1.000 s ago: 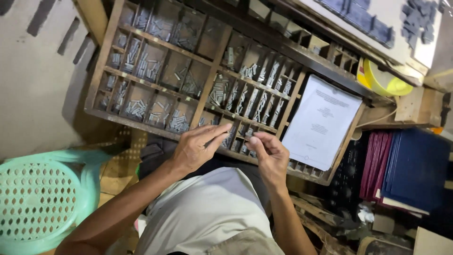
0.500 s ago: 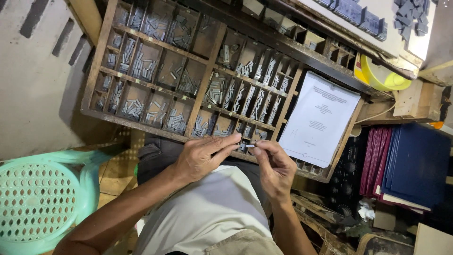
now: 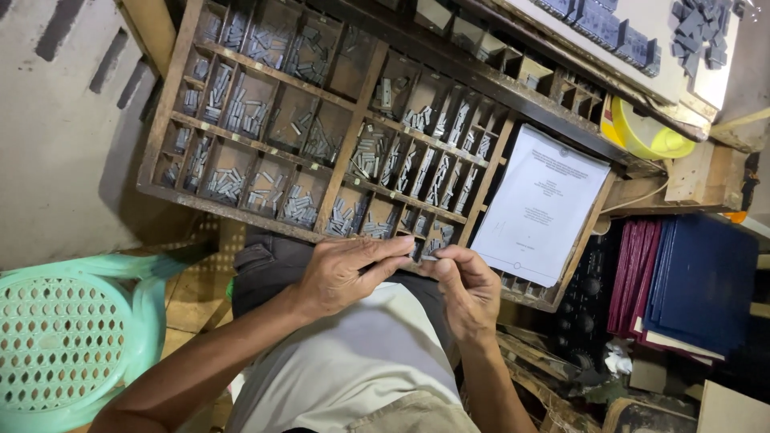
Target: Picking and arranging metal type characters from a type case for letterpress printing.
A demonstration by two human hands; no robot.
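Type-setting, assembly step: left hand [image 3: 341, 273] and right hand [image 3: 465, 285] are pinching small metal type pieces [image 3: 423, 258] together at the wooden type case [image 3: 337, 172] front edge; next piece likely needing aligned seating.

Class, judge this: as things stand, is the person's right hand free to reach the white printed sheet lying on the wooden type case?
Probably yes. The right hand sits just left of the white sheet, nothing lies between them, and the sheet rests uncovered on the type case. Its fingertips meet the left hand, seemingly pinching something small.
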